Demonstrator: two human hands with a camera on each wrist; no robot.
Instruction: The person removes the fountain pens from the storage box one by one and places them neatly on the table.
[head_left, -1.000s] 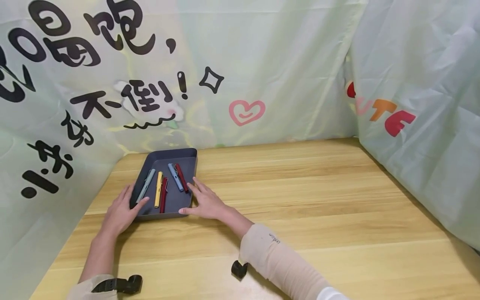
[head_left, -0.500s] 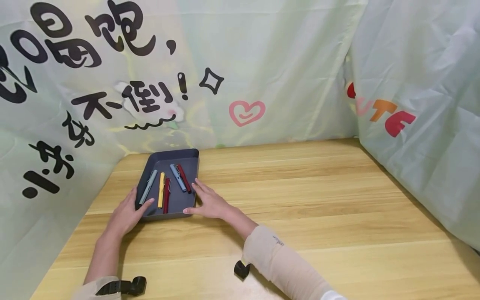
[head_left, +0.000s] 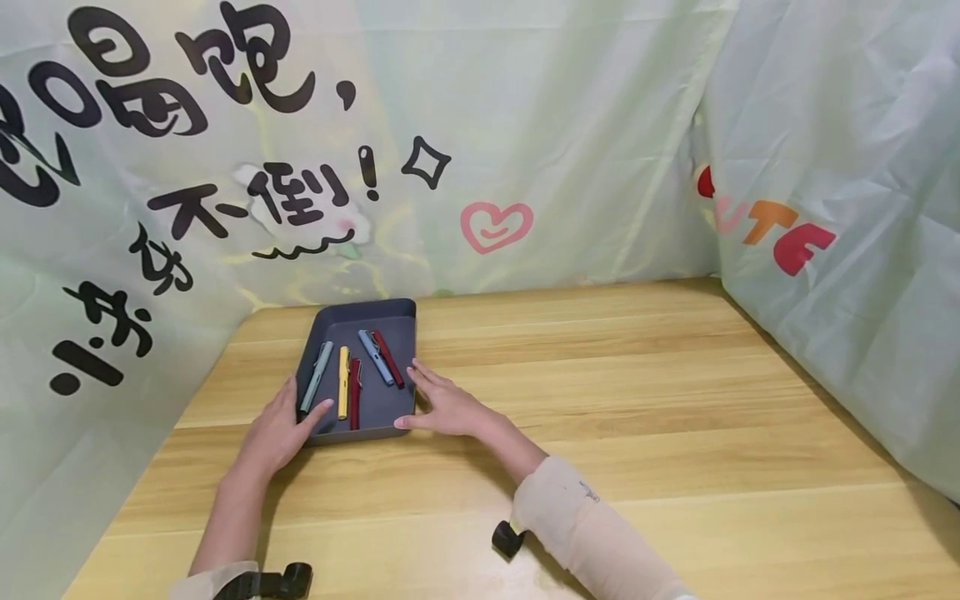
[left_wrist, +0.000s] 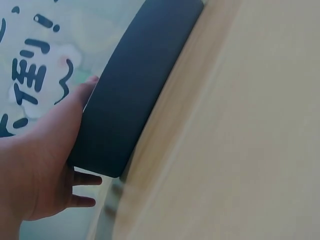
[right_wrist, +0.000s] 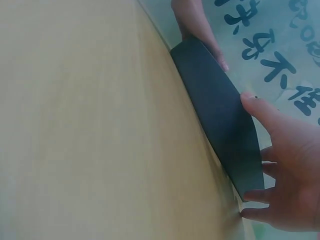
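Note:
A dark grey rectangular tray lies on the table with several clip pens inside: a grey-green pen, a yellow pen, a blue pen and two dark red ones. My left hand holds the near left corner, thumb over the rim and fingers along the outer side. At the right side, my right hand grips the tray, its thumb at the near rim and fingers spread along the outer wall. Both wrist views show the tray's outer wall between thumb and fingers.
The wooden table extends to the right of the tray. A printed cloth hangs behind it, and another cloth borders the right side. Black wrist camera mounts sit on both forearms.
Both hands have moved the tray, with the pens in it, to the right along the table. Their hold on it looks the same.

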